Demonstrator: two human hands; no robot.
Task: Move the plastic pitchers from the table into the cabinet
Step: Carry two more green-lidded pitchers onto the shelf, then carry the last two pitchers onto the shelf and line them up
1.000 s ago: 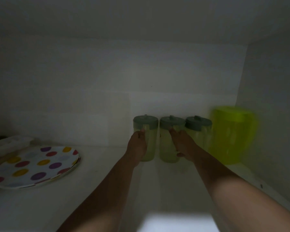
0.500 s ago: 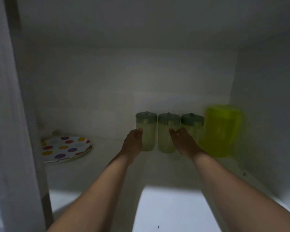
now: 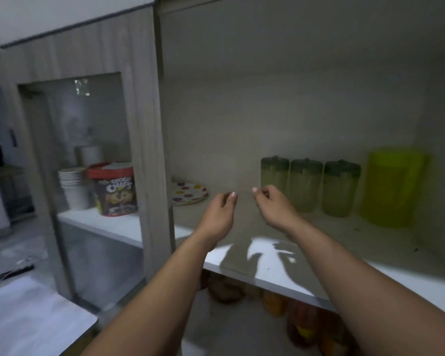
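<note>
Three pale green plastic pitchers with dark green lids stand in a row at the back of the cabinet shelf (image 3: pixel 280 268): left pitcher (image 3: pixel 274 176), middle pitcher (image 3: pixel 305 186), right pitcher (image 3: pixel 341 188). A larger bright yellow-green pitcher (image 3: pixel 392 186) stands to their right. My left hand (image 3: pixel 220 214) and my right hand (image 3: pixel 274 206) hover over the shelf in front of the row, fingers loosely curled, holding nothing and touching no pitcher.
A polka-dot plate (image 3: pixel 189 192) lies at the shelf's left. A wooden divider (image 3: pixel 152 150) separates the left compartment with a Choco Chips tub (image 3: pixel 116 188) and stacked paper cups (image 3: pixel 73 187). Jars sit on the lower shelf (image 3: pixel 303 327). A white surface (image 3: pixel 23 317) lies lower left.
Both hands have let go of the left and middle pitchers and drawn back toward me. My head has pulled out of the cabinet, so the left compartment is in view.
</note>
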